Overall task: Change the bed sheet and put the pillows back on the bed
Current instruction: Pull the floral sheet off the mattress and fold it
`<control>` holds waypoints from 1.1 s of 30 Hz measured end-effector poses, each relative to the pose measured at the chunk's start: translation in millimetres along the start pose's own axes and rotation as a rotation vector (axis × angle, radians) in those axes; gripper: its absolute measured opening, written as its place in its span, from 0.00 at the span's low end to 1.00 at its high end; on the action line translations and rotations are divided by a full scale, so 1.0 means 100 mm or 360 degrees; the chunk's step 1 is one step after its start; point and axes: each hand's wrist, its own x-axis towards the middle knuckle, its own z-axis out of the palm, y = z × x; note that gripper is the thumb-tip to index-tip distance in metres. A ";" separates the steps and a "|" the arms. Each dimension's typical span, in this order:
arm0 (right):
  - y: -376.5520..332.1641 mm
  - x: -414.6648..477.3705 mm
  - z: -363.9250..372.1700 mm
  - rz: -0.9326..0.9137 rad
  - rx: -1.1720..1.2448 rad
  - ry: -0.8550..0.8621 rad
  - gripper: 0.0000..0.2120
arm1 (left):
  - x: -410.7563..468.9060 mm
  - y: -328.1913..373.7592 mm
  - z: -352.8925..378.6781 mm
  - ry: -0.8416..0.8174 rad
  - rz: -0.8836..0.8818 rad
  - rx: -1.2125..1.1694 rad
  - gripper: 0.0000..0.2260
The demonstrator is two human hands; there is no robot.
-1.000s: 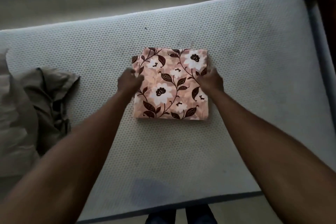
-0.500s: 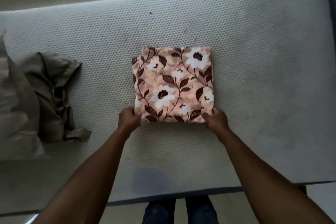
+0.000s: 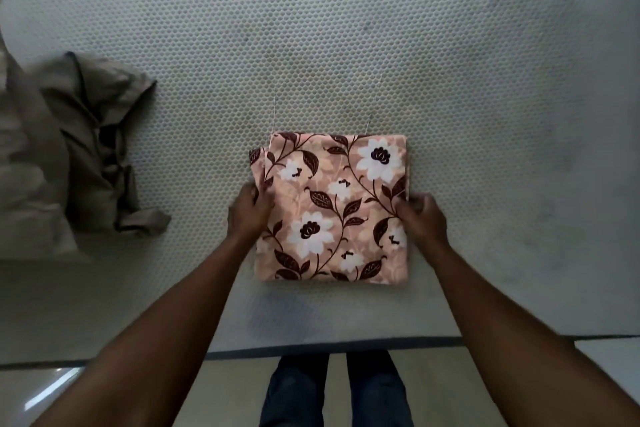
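Observation:
A folded pink bed sheet (image 3: 332,204) with white flowers and dark leaves lies on the bare white quilted mattress (image 3: 450,80), near its front edge. My left hand (image 3: 249,210) grips the folded sheet's left edge, fingers curled round the layers. At the right edge my right hand (image 3: 420,217) pinches the sheet in the same way. A grey-beige pillow (image 3: 24,184) lies at the far left of the mattress, with a crumpled grey-brown cloth (image 3: 100,149) against it.
The mattress's front edge (image 3: 311,347) runs across the lower frame, with pale floor (image 3: 104,392) below it. My legs in dark trousers (image 3: 332,392) stand right at that edge. Bare mattress stretches behind and right of the sheet.
Both hands slid from the sheet's near corners up to the middle of its left and right edges. The view dipped, so the sheet now sits lower in the frame, closer to the mattress's front edge.

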 end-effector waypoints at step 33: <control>-1.94 -0.02 -0.91 -0.0571 0.0846 0.0154 0.16 | 0.07 2.06 -0.82 0.0030 0.0468 -0.1001 0.09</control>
